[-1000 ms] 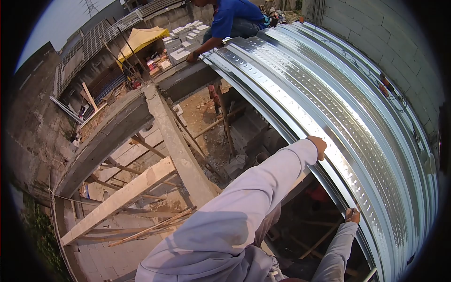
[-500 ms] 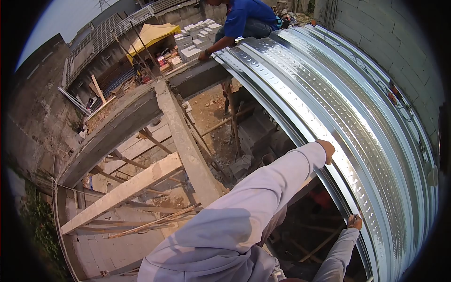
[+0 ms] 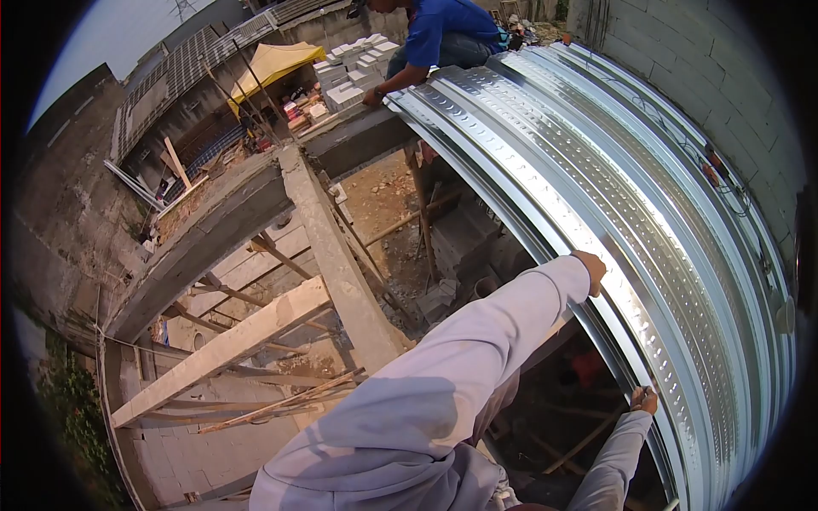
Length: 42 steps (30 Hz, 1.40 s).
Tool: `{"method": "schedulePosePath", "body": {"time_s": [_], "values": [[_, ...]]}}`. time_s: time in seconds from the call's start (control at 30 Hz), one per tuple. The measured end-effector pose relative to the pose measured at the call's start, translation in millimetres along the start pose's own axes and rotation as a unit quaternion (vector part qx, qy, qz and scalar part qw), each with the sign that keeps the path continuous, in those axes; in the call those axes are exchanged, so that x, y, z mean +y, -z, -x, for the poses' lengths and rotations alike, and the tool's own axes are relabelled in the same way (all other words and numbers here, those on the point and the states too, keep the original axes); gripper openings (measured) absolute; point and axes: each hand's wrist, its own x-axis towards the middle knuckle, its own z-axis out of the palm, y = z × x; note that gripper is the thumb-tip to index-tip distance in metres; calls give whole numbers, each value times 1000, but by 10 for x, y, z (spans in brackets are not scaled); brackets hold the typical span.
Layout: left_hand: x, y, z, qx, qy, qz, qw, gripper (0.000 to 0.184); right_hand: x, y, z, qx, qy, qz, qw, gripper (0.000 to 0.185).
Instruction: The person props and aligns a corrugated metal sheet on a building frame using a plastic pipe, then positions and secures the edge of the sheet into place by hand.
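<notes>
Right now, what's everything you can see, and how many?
Ribbed metal sheets: several, silver, right side
Block wall: one, grey, far right
Concrete beams: several, grey, left and middle
Wooden poles: several, brown, among the beams
Stacked blocks: many, whitish, top middle
Canopy: one, yellow, upper left
Person: one, blue shirt, top middle
Bushes: number unclear, green, lower left
Sleeves: two, pale grey, bottom middle and right
Left hand, right hand: two, bare, at the sheets' edge

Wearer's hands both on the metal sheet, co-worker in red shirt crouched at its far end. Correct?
No: the co-worker's shirt is blue, per the head view. Rest holds: left hand and right hand on the sheet, co-worker crouched at its far end.
</notes>
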Motion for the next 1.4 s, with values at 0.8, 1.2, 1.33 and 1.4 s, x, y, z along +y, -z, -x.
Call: {"method": "schedulePosePath", "body": {"time_s": [0.8, 1.2, 1.33, 1.4], "values": [[4, 9, 12, -11, -3, 0, 1000, 32, -2, -33, 62, 5, 3, -3, 1000, 28], [-16, -18, -13, -4, -8, -4, 1000, 32, -6, -34, 80, -1, -4, -13, 1000, 32], [-16, -12, -10, -2, -10, -6, 1000, 32, -8, -47, 97, 6, 6, -7, 1000, 31], [-16, -15, -10, 0, -11, -6, 1000, 32, -12, -66, 130, 9, 13, -8, 1000, 31]]}}
